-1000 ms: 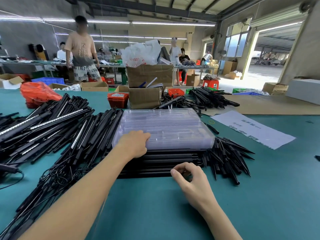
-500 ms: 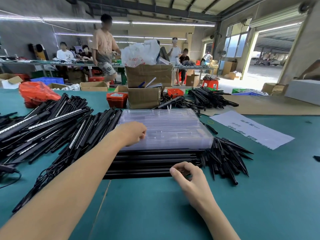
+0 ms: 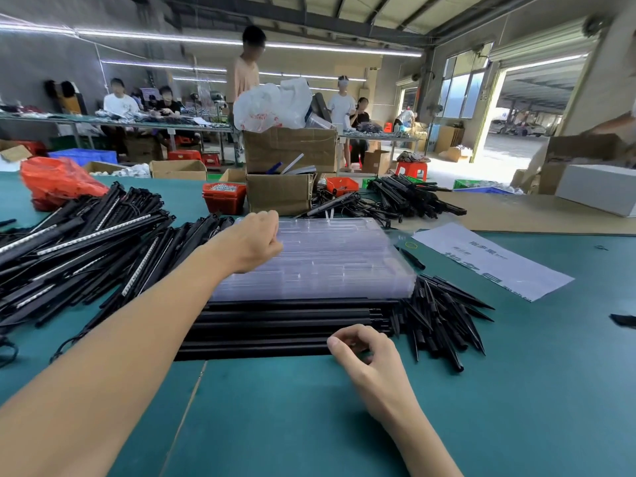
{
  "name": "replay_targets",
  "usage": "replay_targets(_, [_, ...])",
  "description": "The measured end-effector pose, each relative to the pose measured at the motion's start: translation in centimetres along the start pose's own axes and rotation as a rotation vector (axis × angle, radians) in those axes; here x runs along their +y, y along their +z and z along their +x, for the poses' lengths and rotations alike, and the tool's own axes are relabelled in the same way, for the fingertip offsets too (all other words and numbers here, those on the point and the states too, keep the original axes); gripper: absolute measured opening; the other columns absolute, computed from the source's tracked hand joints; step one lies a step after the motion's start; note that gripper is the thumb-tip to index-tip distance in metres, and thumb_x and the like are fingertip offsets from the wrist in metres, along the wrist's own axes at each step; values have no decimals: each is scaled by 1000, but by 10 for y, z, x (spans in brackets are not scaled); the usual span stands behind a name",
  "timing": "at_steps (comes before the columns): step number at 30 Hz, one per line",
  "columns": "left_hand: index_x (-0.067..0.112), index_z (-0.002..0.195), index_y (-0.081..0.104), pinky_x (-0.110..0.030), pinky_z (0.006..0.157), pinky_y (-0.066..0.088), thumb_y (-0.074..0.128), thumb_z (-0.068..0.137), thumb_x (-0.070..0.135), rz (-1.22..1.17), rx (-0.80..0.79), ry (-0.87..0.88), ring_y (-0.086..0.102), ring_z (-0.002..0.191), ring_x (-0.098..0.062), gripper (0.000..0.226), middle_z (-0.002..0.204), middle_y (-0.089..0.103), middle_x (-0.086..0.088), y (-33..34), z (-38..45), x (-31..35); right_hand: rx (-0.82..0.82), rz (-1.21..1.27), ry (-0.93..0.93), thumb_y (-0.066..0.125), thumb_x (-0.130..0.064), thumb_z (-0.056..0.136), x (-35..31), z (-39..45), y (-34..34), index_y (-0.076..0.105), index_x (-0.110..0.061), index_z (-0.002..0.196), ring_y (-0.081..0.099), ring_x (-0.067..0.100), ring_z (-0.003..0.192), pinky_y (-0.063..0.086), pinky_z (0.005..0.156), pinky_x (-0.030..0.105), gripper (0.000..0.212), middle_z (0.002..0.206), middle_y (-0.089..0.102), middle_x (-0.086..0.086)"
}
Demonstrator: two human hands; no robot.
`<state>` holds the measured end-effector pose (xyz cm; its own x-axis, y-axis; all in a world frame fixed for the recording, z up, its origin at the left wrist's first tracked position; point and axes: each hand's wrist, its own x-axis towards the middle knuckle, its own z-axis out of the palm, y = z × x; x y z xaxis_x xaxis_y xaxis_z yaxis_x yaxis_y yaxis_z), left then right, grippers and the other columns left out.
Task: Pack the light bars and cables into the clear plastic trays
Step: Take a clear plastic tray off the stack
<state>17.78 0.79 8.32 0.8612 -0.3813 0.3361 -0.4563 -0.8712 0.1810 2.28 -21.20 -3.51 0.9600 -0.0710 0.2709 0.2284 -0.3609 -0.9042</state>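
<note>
A stack of clear plastic trays [image 3: 330, 263] lies mid-table on a flat row of black light bars [image 3: 275, 321]. My left hand [image 3: 254, 242] is over the stack's left side, with its fingers curled and pinching at the top tray. My right hand [image 3: 364, 356] sits at the near edge of the row, thumb and curled fingers around the nearest bar. A big loose heap of light bars with cables [image 3: 86, 249] lies to the left. Black pointed stakes [image 3: 444, 318] are piled to the right of the row.
Cardboard boxes [image 3: 282, 197] and a red bin of screws [image 3: 223, 197] stand behind the trays. More bars [image 3: 409, 197] are heaped at the back right. A printed paper sheet [image 3: 488, 259] lies right, an orange bag [image 3: 58, 184] far left. People work at tables behind.
My left hand has moved from the stack's near left corner farther back along its left side. My right hand has stayed at the nearest bar. A person behind has walked to the right.
</note>
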Motion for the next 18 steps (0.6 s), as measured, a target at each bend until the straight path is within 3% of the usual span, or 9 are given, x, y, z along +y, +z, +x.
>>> replay_targets(3, [15, 92, 40, -32, 68, 40, 59, 92, 28, 154, -91, 69, 44, 80, -19, 23, 91, 49, -1, 7, -4, -2, -3, 5, -1, 71, -34, 89, -1, 0, 0, 73, -29, 82, 61, 15, 95, 45, 80, 27, 9, 87, 71, -9])
replay_targets(5, [14, 100, 44, -35, 73, 43, 54, 99, 28, 328, -128, 47, 49, 92, -23, 17, 101, 53, -4, 17, -5, -1, -3, 20, 1, 71, -32, 90, -1, -1, 0, 73, -28, 82, 61, 16, 94, 45, 80, 27, 9, 86, 71, -8])
replay_targets(8, [8, 109, 54, -41, 69, 49, 43, 100, 7, 403, 127, -1, 54, 101, -31, 14, 102, 58, -10, 25, -9, 6, 6, 70, 9, 72, -28, 90, -3, -2, -2, 73, -25, 81, 61, 16, 91, 43, 78, 26, 10, 84, 70, -7])
replay_targets(12, [-2, 91, 65, -41, 51, 51, 53, 79, -21, 394, 477, 99, 55, 75, -36, 25, 83, 55, -18, 28, -15, 19, 38, 151, 0, 72, -29, 90, -6, 0, -7, 73, -20, 81, 58, 5, 77, 41, 70, 15, 13, 81, 70, -6])
replay_targets(16, [0, 84, 67, -44, 58, 47, 57, 76, -21, 261, 665, 12, 54, 81, -38, 24, 90, 58, -17, 25, -24, 27, 42, 235, 4, 71, -23, 92, -6, 2, -10, 75, -18, 83, 61, 6, 77, 43, 70, 11, 11, 85, 73, -2])
replay_targets(18, [2, 87, 69, -46, 62, 45, 61, 75, -20, 253, 696, -17, 54, 88, -40, 26, 98, 60, -16, 25, -32, 29, 76, 292, 20, 68, -36, 87, -8, 2, -13, 76, -20, 84, 65, 13, 84, 45, 74, 17, 18, 89, 74, 2])
